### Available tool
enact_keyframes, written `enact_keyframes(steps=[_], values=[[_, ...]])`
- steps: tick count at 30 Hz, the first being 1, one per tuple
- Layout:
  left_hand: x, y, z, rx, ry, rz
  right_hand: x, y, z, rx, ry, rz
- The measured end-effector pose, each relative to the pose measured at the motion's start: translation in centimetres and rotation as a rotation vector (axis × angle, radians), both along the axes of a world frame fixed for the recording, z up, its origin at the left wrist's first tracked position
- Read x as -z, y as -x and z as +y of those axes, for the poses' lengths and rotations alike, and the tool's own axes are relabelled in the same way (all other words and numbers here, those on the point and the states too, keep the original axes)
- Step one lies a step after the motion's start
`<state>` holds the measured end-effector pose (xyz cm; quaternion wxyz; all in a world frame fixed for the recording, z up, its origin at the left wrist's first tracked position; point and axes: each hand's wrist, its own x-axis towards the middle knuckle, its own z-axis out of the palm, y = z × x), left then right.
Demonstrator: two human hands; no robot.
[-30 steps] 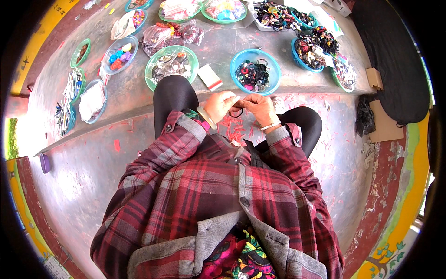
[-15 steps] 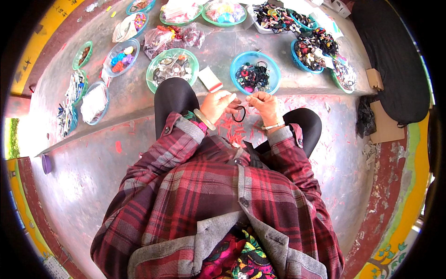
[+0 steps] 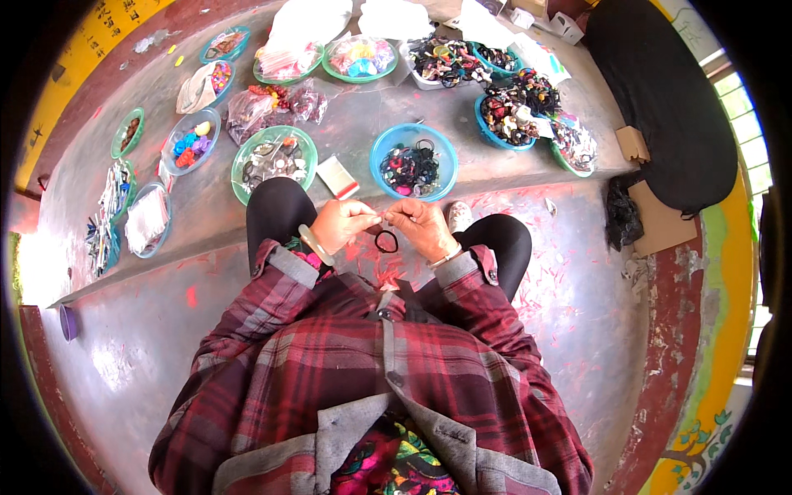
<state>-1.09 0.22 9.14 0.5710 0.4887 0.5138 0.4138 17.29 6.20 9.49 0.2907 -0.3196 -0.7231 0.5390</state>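
Observation:
In front of my lap both hands meet, fingertips touching. My left hand (image 3: 342,224) is closed in a pinch, and a black elastic hair tie (image 3: 385,250) hangs as a loop just below its fingers. My right hand (image 3: 422,231) pinches at the same spot; anything between its fingertips is too small to make out. Beyond the right hand stands a blue bowl (image 3: 450,165) with dark hair ties and a few pink pieces. A small white box with a red edge (image 3: 338,178) lies on the ledge, beside a green bowl (image 3: 239,183) of wrapped pieces.
More bowls of hair ties, such as the blue one (image 3: 492,142), stand at the far right. At left are a bowl of coloured pieces (image 3: 172,157) and a bowl of white packets (image 3: 147,221). Red scraps litter the floor. A black bag (image 3: 623,213) lies at right.
My view has shifted, so everything sits further left and the ledge lower. My two hands have come together from slightly apart, and the hair tie now hangs beneath their joined fingertips.

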Motion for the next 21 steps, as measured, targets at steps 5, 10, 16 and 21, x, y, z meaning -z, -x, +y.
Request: enact_keyframes(steps=[5,10,16,21], values=[[-1.0,0.1,-0.6,-0.055,-0.029,0.012,-1.3,-0.3,-0.4,0.056,0.215,0.192],[-2.9,-0.1,-1.2,-0.060,-0.034,0.014,-2.1,-0.3,-0.7,0.072,0.237,0.235],[-4.5,3.0,-0.9,-0.288,-0.175,-0.052,-2.2,0.2,-0.4,0.233,0.228,0.221],[-3.4,10.3,-0.5,-0.762,-0.204,-0.304,-1.5,0.4,-0.3,0.239,0.270,0.192]])
